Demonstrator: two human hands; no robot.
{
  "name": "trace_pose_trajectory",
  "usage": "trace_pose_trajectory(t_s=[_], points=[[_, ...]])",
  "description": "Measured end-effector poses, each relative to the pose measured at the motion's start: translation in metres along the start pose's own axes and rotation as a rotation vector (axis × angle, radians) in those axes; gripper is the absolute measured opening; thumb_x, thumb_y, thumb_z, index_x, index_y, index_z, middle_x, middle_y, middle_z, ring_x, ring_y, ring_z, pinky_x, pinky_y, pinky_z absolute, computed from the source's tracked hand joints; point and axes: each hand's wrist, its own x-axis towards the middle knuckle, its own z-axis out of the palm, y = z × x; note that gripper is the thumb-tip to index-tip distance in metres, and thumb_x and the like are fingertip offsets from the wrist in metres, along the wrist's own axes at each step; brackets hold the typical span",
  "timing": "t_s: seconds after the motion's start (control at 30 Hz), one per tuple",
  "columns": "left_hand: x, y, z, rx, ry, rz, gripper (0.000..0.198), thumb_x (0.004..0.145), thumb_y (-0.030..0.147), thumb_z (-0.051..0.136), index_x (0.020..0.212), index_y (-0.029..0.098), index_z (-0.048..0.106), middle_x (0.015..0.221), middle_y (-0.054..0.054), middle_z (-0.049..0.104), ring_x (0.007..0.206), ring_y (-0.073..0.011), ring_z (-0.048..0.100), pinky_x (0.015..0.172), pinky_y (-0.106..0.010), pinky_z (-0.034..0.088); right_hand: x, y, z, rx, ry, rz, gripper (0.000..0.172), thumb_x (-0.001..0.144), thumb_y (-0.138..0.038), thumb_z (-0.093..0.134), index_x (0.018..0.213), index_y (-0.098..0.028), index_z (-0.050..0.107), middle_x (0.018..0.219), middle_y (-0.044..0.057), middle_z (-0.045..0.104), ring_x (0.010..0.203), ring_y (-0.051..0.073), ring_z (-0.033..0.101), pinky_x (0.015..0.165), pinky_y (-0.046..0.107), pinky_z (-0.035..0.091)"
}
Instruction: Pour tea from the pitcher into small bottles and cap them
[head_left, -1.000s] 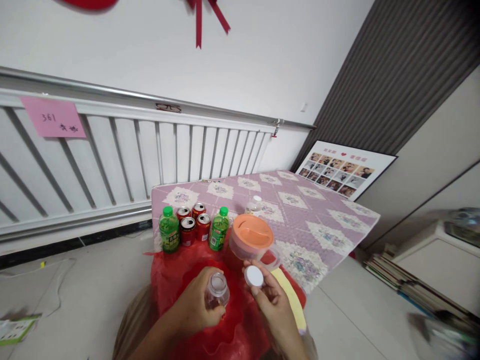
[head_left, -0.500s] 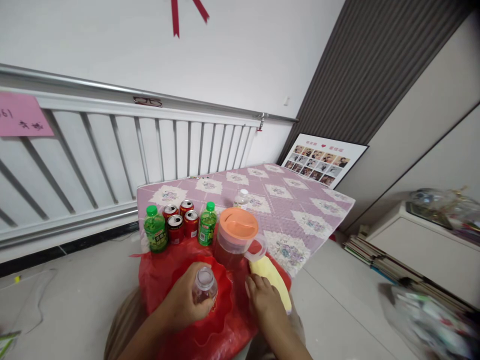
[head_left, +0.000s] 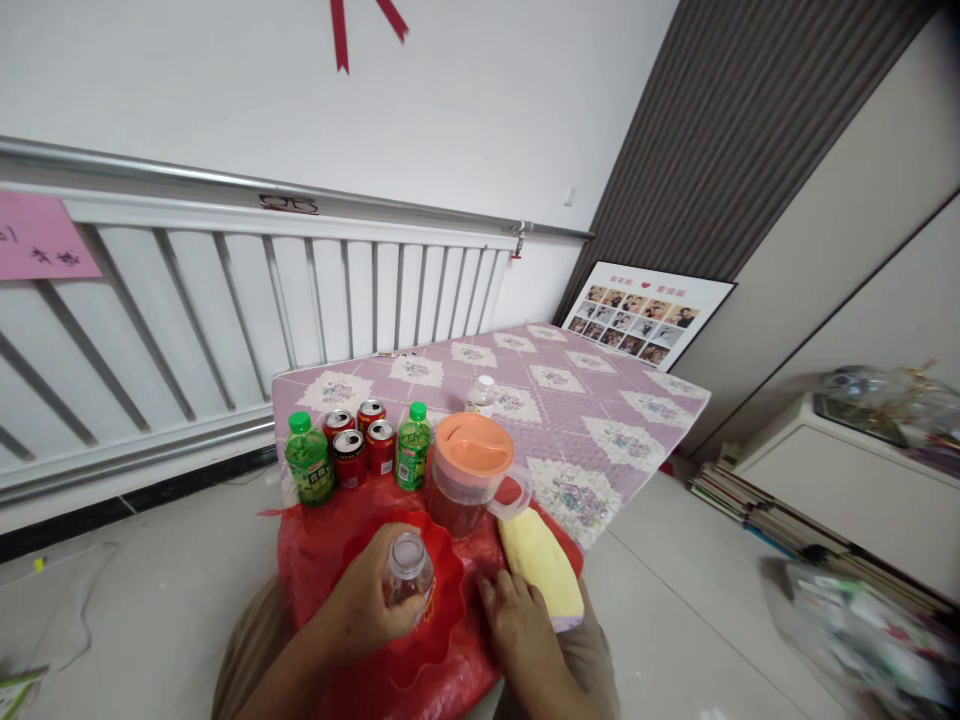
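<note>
My left hand (head_left: 360, 612) is wrapped round a small clear open bottle (head_left: 409, 568), held upright over a red scalloped bowl (head_left: 439, 625) on a red plastic sheet (head_left: 322, 560). My right hand (head_left: 519, 628) rests knuckles-up on the red sheet beside a folded yellow cloth (head_left: 541, 567); its fingers are curled and what is under them is hidden. Just beyond stands a clear pitcher with an orange lid (head_left: 470, 470).
Two green bottles (head_left: 308, 472), three red cans (head_left: 360, 440) and a small white-capped bottle (head_left: 481, 394) stand on the purple patterned tablecloth (head_left: 600, 420). A white railing runs behind. A photo board (head_left: 645, 312), books and a white cabinet (head_left: 840, 490) lie to the right.
My right hand, which held a white cap up beside the bottle, has dropped to the red sheet by the yellow cloth; the cap is out of sight. The view shifted right.
</note>
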Motion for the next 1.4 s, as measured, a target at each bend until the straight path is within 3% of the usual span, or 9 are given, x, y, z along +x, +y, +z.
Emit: trace_pose_trajectory(t_s=[0.3, 0.6, 0.8, 1.0, 1.2, 1.4], points=[[-0.001, 0.006, -0.002, -0.028, -0.014, -0.002, 0.055, 0.064, 0.014, 0.063, 0.118, 0.019, 0.048, 0.104, -0.005, 0.067, 0.099, -0.0235, 0.065, 0.088, -0.033, 0.054, -0.006, 0.006, -0.005, 0.039, 0.016, 0.048, 0.047, 0.091, -0.004, 0.04, 0.129, -0.02, 0.063, 0.131, 0.015, 0.063, 0.116, 0.031, 0.059, 0.092, 0.041, 0.047], [-0.001, 0.003, -0.001, 0.017, -0.026, -0.033, 0.059, 0.064, 0.016, 0.062, 0.121, 0.016, 0.045, 0.111, -0.009, 0.065, 0.105, -0.0258, 0.064, 0.092, -0.037, 0.053, 0.001, 0.008, 0.004, 0.042, -0.01, 0.094, 0.039, 0.089, -0.004, 0.045, 0.113, -0.023, 0.07, 0.11, 0.009, 0.072, 0.103, 0.024, 0.065, 0.086, 0.031, 0.048], [-0.001, 0.003, -0.002, 0.03, -0.024, -0.009, 0.058, 0.065, 0.016, 0.062, 0.121, 0.017, 0.046, 0.113, -0.01, 0.064, 0.106, -0.0263, 0.063, 0.095, -0.038, 0.051, 0.003, 0.003, -0.008, 0.105, 0.032, 0.091, 0.036, 0.087, -0.012, 0.052, 0.12, -0.015, 0.067, 0.118, 0.016, 0.068, 0.107, 0.029, 0.063, 0.088, 0.036, 0.049], [-0.002, 0.001, -0.003, 0.047, -0.016, 0.035, 0.059, 0.064, 0.012, 0.061, 0.122, 0.018, 0.047, 0.115, -0.009, 0.063, 0.106, -0.0245, 0.062, 0.097, -0.038, 0.049, -0.009, -0.023, -0.025, 0.302, 0.137, 0.011, 0.058, 0.082, -0.031, 0.065, 0.137, -0.017, 0.054, 0.138, 0.016, 0.057, 0.126, 0.031, 0.052, 0.106, 0.044, 0.04], [0.0, 0.001, -0.005, 0.051, -0.023, 0.031, 0.058, 0.062, 0.011, 0.059, 0.119, 0.016, 0.049, 0.119, -0.011, 0.061, 0.111, -0.026, 0.059, 0.099, -0.039, 0.047, -0.015, -0.052, -0.016, 0.397, -0.041, 0.107, 0.078, 0.073, -0.033, 0.07, 0.144, -0.016, 0.045, 0.155, 0.017, 0.035, 0.142, 0.039, 0.032, 0.11, 0.057, 0.03], [0.0, 0.0, -0.008, -0.012, -0.018, -0.043, 0.061, 0.063, 0.012, 0.058, 0.123, 0.016, 0.046, 0.117, -0.009, 0.062, 0.105, -0.0241, 0.062, 0.097, -0.038, 0.048, -0.013, -0.052, -0.006, 0.371, -0.042, 0.157, 0.076, 0.073, -0.03, 0.067, 0.145, -0.02, 0.044, 0.156, 0.013, 0.034, 0.142, 0.038, 0.032, 0.109, 0.057, 0.033]])
